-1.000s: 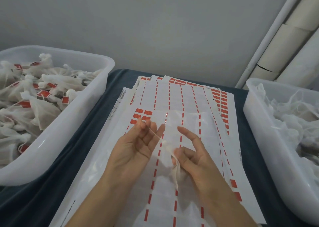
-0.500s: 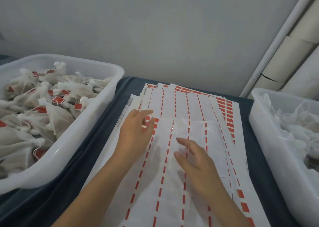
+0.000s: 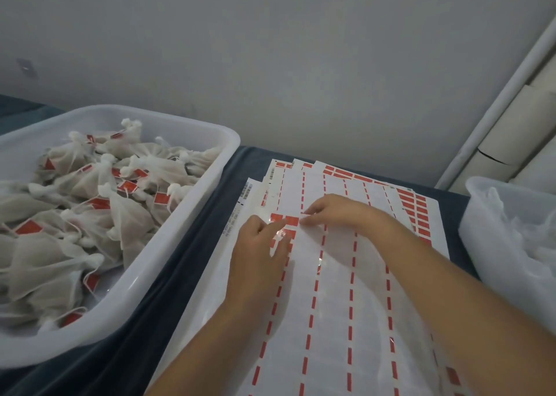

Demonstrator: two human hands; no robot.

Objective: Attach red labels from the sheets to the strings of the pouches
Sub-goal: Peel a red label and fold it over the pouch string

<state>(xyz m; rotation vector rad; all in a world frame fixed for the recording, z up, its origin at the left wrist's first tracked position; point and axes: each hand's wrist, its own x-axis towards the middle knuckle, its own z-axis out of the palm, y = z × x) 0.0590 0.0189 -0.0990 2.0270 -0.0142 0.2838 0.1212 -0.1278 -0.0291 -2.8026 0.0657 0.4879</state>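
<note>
Right hand (image 3: 340,213) fingers pinch at a red label (image 3: 291,220) on the top sheet (image 3: 331,290), left hand (image 3: 260,245) fingers spread flat beside it: peeling step, next lift w/o tearing (pouch not in hand; tagged ones in left bin (image 3: 168,254)).

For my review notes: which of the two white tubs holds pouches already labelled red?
The left tub: its pouches carry red labels; the right tub shows none.

A bench (image 3: 192,245) under dark blue cloth carries a white tub (image 3: 168,245) of labelled pouches at nine o'clock, fanned label sheets (image 3: 331,320) at the centre, and a second white tub (image 3: 478,245) at three o'clock.
</note>
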